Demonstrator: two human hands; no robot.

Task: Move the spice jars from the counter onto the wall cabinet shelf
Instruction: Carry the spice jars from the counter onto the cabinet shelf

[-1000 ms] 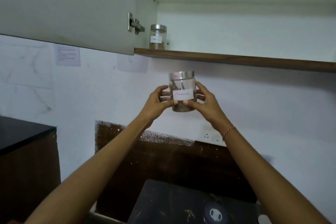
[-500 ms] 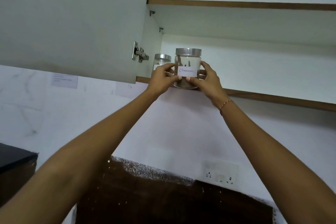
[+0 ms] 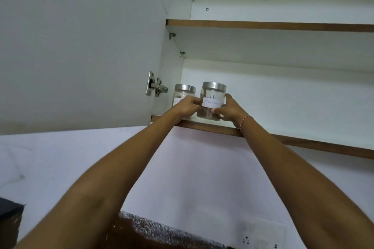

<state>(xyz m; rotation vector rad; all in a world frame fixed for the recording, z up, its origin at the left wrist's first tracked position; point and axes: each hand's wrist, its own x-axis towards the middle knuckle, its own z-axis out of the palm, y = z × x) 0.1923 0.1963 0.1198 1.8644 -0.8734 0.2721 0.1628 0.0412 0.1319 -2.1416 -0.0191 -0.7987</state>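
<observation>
Fingers [image 3: 194,101] of the left hand [image 3: 185,106] and the right hand [image 3: 229,109] clamp either side of a clear glass spice jar with a silver metal lid and white paper label [image 3: 211,101]. It stands upright at the front of the white wall cabinet shelf with a brown wooden edge [image 3: 212,128], under a second shelf [image 3: 263,25]. An open white cabinet door [image 3: 81,46] hangs left on a steel hinge [image 3: 155,86]; below runs a white wall with a socket plate [image 3: 261,234]. Half a second ago the jar hung at the shelf's lip; now it sits on the board, just beside a second, smaller lidded jar [image 3: 183,95], which the left hand partly hides.
</observation>
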